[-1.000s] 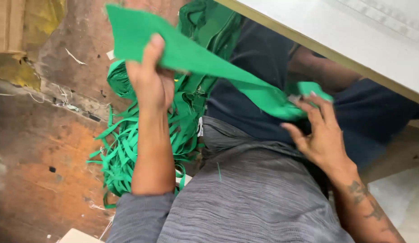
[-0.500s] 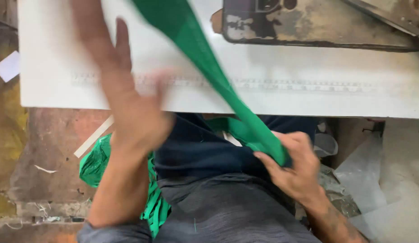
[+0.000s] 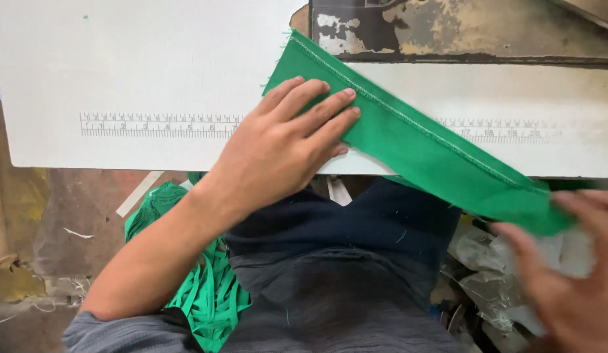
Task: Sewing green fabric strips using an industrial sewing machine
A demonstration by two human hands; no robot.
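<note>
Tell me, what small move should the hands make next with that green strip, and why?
Probably slide the green strip forward so its far end lies flat toward the worn metal plate. The left hand presses the strip flat on the white table, while the right hand holds the other end off the table's edge, so the strip looks laid out but not yet fed along.

white table [image 3: 121,59] bare left of the left hand [image 3: 284,140]; green strip [image 3: 415,140] crosses diagonally; worn metal machine bed [image 3: 460,29] blocks the far edge.
</note>
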